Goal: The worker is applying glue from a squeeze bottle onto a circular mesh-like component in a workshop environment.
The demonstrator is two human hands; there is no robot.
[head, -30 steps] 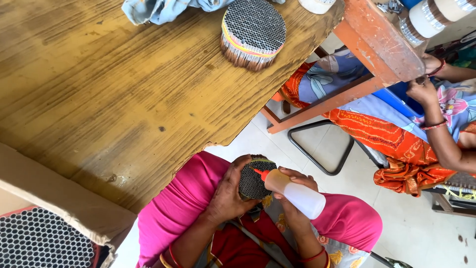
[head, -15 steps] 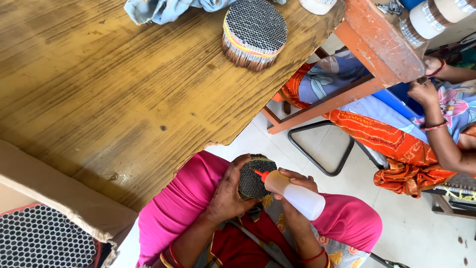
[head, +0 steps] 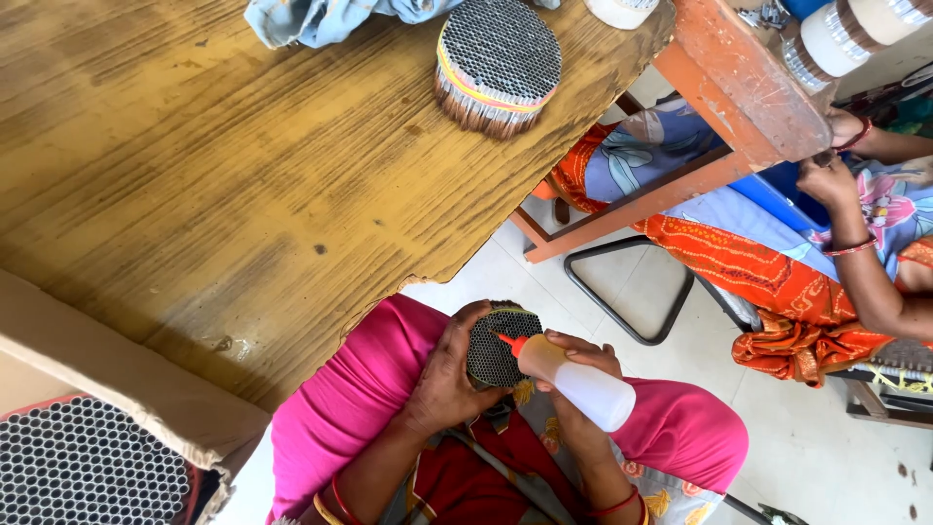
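- Left hand (head: 449, 374) grip wrapped around a round bundle of small tubes (head: 498, 345), open tube ends facing the camera, held over the lap in pink cloth (head: 360, 389), just below the table (head: 194, 194) edge.
- Right hand (head: 573, 362) grip clenched on a white squeeze bottle (head: 581, 381); its red nozzle (head: 507, 341) touches the tube-end face of the bundle.
- Bottle tilted, nozzle pointing up-left into the bundle.
- Second tube bundle (head: 498, 60), banded yellow and pink, stands on the table near its far edge, well apart from the hands.
- Blue cloth (head: 330, 17) lies on the table beside that bundle.
- Cardboard box (head: 107, 379) at lower left, with a honeycomb face of packed tubes (head: 87, 467) under it.
- Another person's hands (head: 826, 175) work at the orange table frame (head: 739, 87), upper right.
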